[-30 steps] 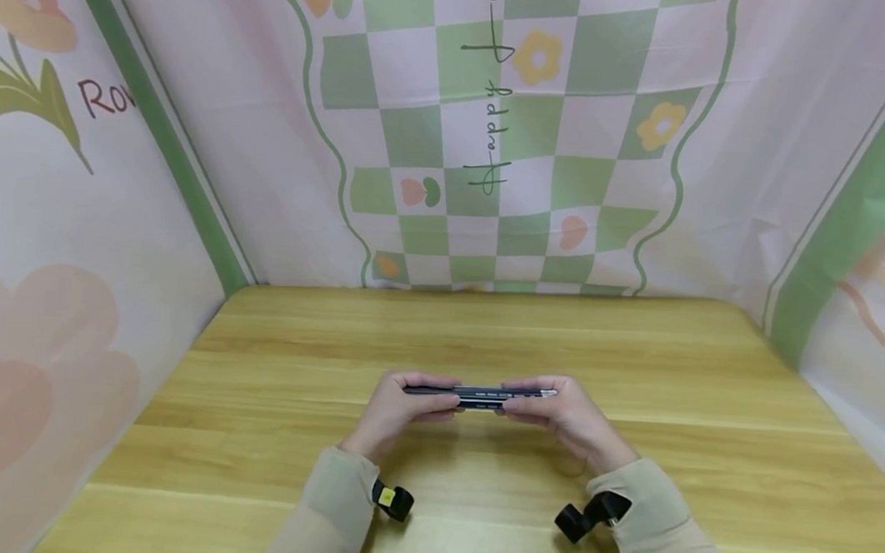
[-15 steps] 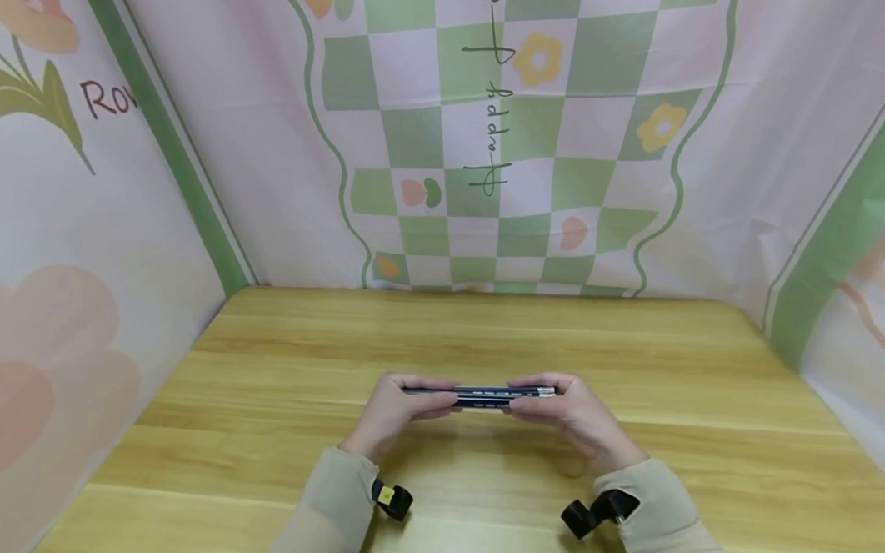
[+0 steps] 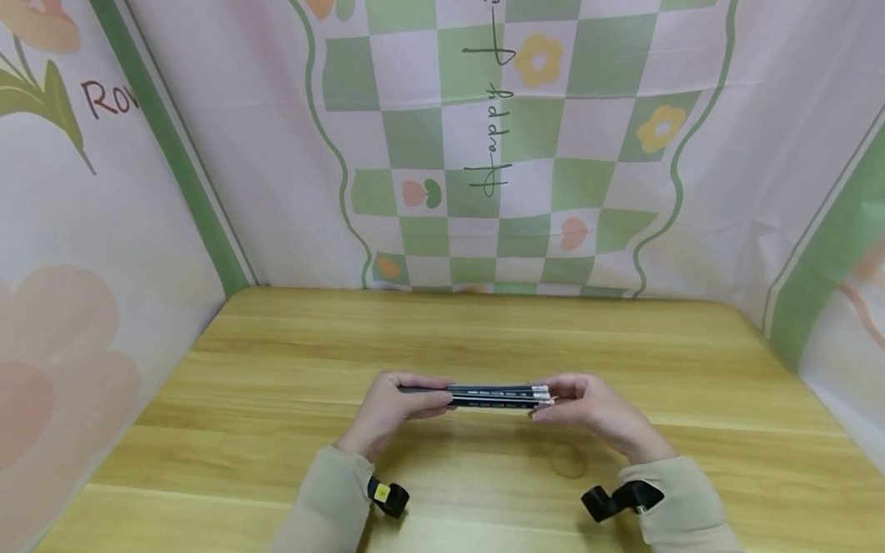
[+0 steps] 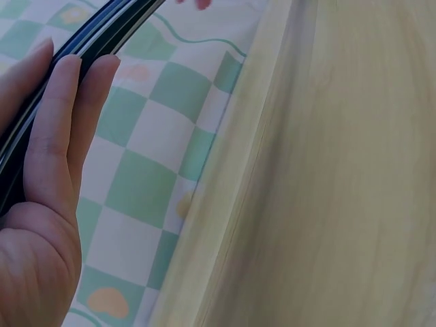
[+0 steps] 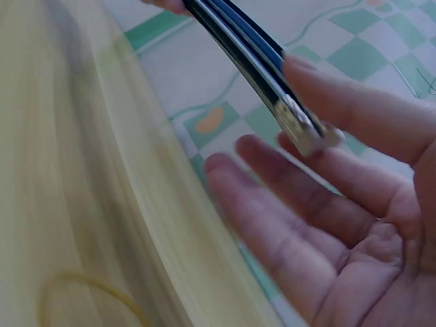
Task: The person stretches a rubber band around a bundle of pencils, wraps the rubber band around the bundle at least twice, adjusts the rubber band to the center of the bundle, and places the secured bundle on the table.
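Head view: pencils [image 3: 490, 397] reach from the gripping left hand [image 3: 394, 403] to the right hand [image 3: 596, 410] (fingers loosely parted) around their pale ends [image 3: 541, 394].

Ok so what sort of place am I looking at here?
Probably a small indoor booth set up for recording, though that's a guess: flower-and-check printed sheets stand behind and on both sides of a wooden table, and black wrist cameras are in view.

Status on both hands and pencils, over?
Left hand grips pencils. Right hand at eraser ends. Rubber band on wooden tabletop. No obstruction visible.
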A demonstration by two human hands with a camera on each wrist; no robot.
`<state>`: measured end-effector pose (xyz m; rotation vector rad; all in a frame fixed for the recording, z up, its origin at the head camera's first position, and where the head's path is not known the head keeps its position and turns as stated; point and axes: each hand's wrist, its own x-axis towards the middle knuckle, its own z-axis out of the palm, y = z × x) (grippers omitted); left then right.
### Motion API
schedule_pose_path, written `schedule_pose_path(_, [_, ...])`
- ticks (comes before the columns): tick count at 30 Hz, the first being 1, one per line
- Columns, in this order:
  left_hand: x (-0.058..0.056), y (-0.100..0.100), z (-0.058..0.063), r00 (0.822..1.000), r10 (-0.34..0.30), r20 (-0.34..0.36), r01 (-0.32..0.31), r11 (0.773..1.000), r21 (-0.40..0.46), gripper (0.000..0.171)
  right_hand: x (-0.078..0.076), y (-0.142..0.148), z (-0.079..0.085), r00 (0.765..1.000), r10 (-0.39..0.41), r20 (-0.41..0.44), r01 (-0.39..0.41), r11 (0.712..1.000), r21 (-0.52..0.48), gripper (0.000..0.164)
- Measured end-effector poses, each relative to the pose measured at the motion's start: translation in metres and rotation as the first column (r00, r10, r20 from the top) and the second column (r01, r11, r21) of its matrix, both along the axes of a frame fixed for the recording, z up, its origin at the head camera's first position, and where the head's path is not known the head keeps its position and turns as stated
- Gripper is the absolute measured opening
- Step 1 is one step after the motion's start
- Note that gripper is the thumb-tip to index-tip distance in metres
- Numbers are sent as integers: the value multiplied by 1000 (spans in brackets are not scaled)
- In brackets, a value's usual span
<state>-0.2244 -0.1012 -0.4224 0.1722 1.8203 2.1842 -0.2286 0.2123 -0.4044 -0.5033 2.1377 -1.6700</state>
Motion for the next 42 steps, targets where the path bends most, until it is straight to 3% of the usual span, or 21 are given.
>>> schedule_pose_path(10, [1, -1, 1, 1000, 9, -2, -9, 1000, -5, 33, -2, 14, -4, 999, 22, -47, -16, 990, 140, 39])
schedule_pose_path(16, [1, -1, 2, 1000, 6, -1, -6, 1000, -5, 33, -4, 15, -11, 997, 46, -60, -29, 968, 249, 32])
schedule_pose_path(26, [2, -1, 4, 1000, 0, 1, 0, 1000, 14, 33, -7, 13, -21, 988, 120, -100, -82, 943, 324, 30])
schedule_pose_path(32, [2, -1, 4, 1000, -3, 3, 3, 1000, 18, 34, -6, 11, -21, 980, 153, -130, -89, 912, 399, 18])
schedule_pose_path(42, [2, -1, 2, 1000, -15, 4, 15, 1000, 16, 35, -5, 12, -20, 970, 200, -135, -125, 894, 429, 10])
